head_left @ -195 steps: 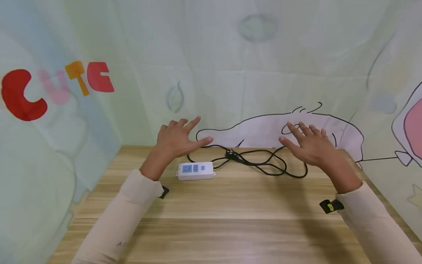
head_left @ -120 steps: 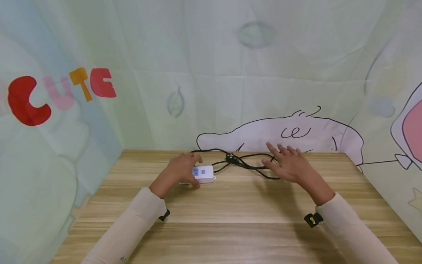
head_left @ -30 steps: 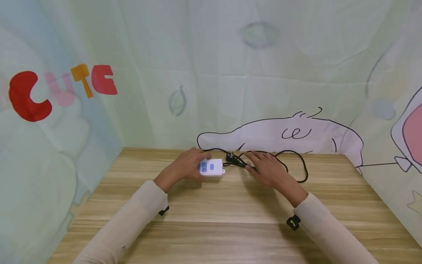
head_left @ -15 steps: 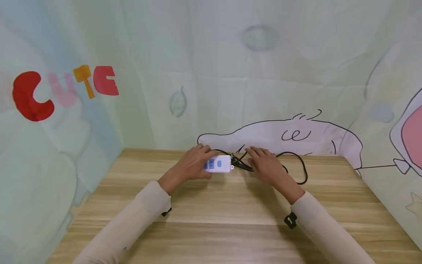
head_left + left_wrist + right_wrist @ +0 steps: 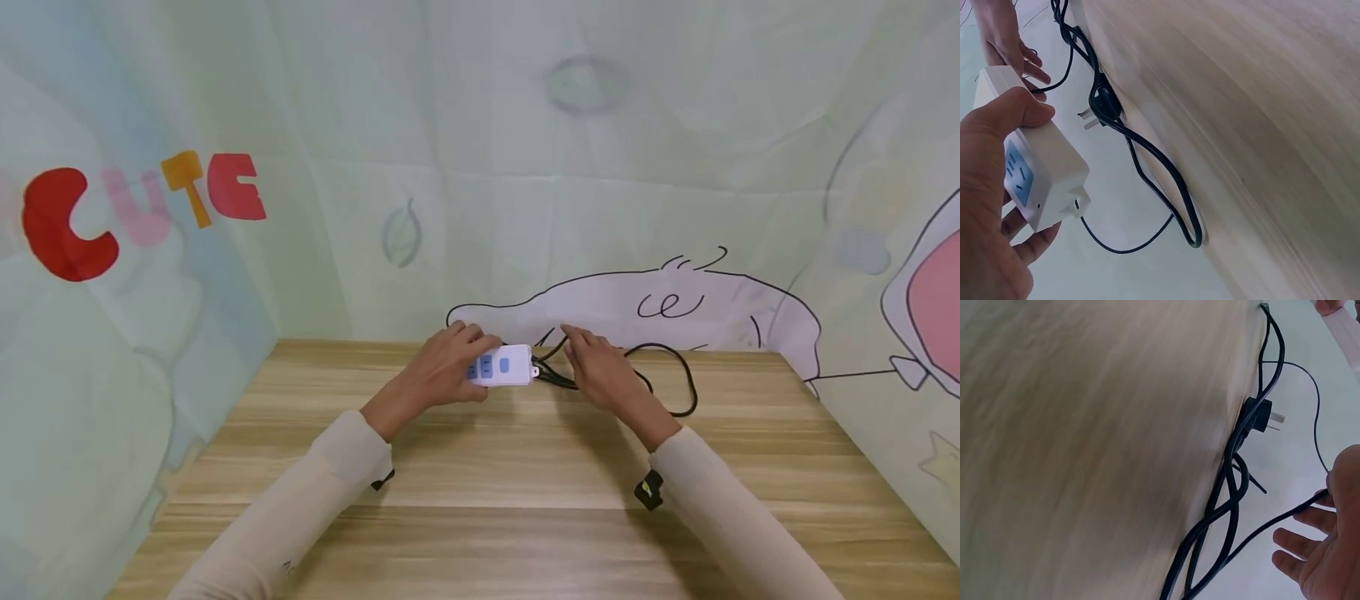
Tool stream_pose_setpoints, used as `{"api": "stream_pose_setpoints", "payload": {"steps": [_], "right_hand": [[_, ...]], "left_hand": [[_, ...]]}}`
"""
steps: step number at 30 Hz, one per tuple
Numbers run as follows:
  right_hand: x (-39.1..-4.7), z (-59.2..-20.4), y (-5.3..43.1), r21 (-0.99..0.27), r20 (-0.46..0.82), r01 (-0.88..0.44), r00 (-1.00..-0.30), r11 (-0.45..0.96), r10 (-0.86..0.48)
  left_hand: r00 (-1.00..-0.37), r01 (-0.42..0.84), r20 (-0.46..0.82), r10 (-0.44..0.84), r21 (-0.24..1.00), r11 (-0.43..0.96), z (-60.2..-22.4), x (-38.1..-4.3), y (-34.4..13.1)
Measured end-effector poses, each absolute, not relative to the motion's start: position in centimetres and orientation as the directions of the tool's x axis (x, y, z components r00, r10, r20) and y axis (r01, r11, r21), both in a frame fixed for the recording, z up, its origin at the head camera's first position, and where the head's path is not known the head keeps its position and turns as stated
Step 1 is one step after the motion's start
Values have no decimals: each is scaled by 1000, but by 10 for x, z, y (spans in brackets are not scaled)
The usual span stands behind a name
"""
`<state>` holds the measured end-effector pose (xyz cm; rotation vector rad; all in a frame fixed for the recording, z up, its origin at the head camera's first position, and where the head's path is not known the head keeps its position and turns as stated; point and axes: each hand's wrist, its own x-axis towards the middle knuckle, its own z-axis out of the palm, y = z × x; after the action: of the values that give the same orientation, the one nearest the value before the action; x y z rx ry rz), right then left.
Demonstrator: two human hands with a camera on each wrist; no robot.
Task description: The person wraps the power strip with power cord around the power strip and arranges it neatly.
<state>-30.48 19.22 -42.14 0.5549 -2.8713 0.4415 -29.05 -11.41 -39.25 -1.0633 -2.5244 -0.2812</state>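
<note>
My left hand (image 5: 442,367) grips a white power strip (image 5: 517,365) with blue sockets, thumb on one side and fingers on the other. In the left wrist view the strip is raised and tilted, with its socket face partly covered by the hand. To its right, my right hand (image 5: 603,371) has its thumb and index finger together on the black power cord (image 5: 1285,515), with the other fingers loosely bent. The rest of the cord lies in loops on the table. Its black plug (image 5: 1107,103), with metal prongs, lies among these loops.
The wooden table (image 5: 480,467) runs back to a printed cloth backdrop (image 5: 495,208), close behind the hands. A cord loop (image 5: 686,375) spreads out to the right of the right hand. Cloth also hangs along both sides.
My left hand took hold of the power strip, lifted it and carried it right. My right hand came in leftward and now pinches the cord. Over the last half second both shift only slightly.
</note>
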Motion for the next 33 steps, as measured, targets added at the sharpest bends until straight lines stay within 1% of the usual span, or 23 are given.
{"api": "stream_pose_setpoints", "payload": {"steps": [6,9,13,15,16,19,20,22,26,27,33], "right_hand": [[-312,-422,190,-340,214,-358,-930,870,-299],[-314,-422,189,-393,215,-362,-930,845,-299],[-316,-422,188,-477,213,-366,-930,799,-300],[-321,-425,189,-511,214,-375,-927,774,-307],[-329,-435,193,-521,230,-387,-922,761,-311],[-362,-471,207,-535,285,-439,-898,722,-335],[-364,-473,207,-544,283,-440,-898,714,-338],[-383,-494,213,-546,290,-441,-897,712,-333],[-394,-501,209,-553,237,-388,-922,737,-307],[-404,-512,211,-546,246,-391,-920,741,-304],[-410,-515,204,-547,242,-389,-921,741,-305]], "left_hand": [[-617,733,447,648,24,680,-386,-292,-110],[-606,740,458,650,27,672,-384,-293,-108],[-609,741,465,642,48,669,-380,-295,-104],[-609,741,467,641,46,670,-379,-295,-103],[-609,740,467,641,44,671,-378,-296,-102],[-601,743,472,645,33,668,-375,-296,-98],[-594,746,479,647,27,665,-374,-296,-97],[-586,749,486,648,21,662,-372,-297,-94],[-580,749,492,649,9,663,-368,-298,-90],[-585,746,487,648,9,666,-367,-299,-89],[-596,735,471,651,-9,679,-362,-299,-84]]}}
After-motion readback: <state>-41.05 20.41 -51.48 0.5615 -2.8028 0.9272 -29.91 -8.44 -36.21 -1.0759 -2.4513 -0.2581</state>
